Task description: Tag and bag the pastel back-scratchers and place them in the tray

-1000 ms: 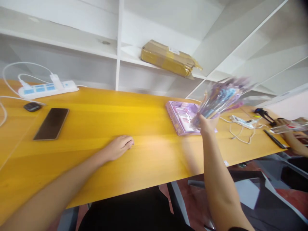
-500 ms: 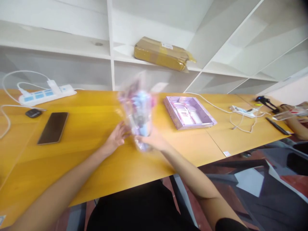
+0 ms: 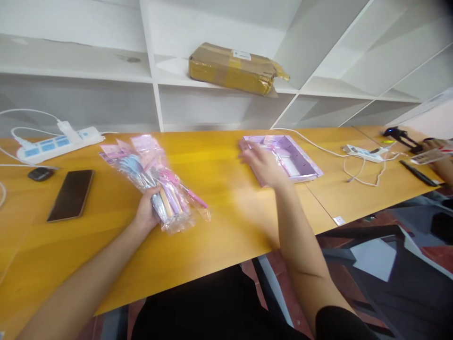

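Note:
My left hand (image 3: 147, 208) is closed around the lower left side of several clear plastic packets (image 3: 170, 193). Long thin handles in pink, purple, blue and cream show through the wrapping; their exact kind I cannot make out. The packets lie fanned out low over the table, pink cards at their upper ends. Over the left side of a shallow lilac box (image 3: 307, 178), my right hand (image 3: 264, 165) is slightly blurred, its fingers apart and nothing seen in them. More pink-edged packets (image 3: 279, 158) lie in the open box, partly hidden by that hand.
Left on the table are a dark phone (image 3: 71, 194), a small black device (image 3: 40, 174) and a white power strip (image 3: 60, 145). A taped brown parcel (image 3: 231, 68) sits on the shelf. Another power strip (image 3: 366, 152) and another person's hand (image 3: 440, 151) are at the right.
The packets, held up between both hands before, have come down to the left in my left hand. My right hand has let go of them and moved right to the box.

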A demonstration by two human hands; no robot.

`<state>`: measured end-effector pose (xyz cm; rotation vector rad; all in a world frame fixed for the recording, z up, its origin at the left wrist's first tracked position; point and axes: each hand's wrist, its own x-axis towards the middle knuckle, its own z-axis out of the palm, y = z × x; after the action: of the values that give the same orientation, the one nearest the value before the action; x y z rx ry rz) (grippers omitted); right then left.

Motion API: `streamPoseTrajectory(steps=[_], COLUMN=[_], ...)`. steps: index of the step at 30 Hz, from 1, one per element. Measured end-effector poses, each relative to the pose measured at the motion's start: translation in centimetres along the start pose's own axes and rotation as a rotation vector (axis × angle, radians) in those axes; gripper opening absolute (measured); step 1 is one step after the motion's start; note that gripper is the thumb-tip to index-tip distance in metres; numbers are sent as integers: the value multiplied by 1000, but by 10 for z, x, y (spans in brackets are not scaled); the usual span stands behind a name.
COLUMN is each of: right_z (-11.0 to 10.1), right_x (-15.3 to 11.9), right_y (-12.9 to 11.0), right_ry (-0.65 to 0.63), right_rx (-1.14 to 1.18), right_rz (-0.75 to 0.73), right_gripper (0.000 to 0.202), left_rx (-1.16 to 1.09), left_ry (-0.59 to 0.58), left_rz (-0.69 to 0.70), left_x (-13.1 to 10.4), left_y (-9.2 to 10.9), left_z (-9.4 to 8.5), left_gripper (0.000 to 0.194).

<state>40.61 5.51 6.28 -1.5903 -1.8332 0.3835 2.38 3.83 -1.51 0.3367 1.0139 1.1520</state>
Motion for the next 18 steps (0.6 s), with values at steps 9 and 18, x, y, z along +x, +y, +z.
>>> streamPoseTrajectory(steps=[9, 18], right_z=[-55, -47], right_x=[1, 22], right_y=[195, 214], right_ry=[108, -23], right_rx=[-535, -543], right_rz=[717, 717], right_gripper=[45, 68], left_rx=[22, 42], left_ry=[7, 38], left_rz=[-38, 7], left_x=[2, 2], left_y=[-3, -3], left_z=[2, 4], left_gripper=[33, 34])
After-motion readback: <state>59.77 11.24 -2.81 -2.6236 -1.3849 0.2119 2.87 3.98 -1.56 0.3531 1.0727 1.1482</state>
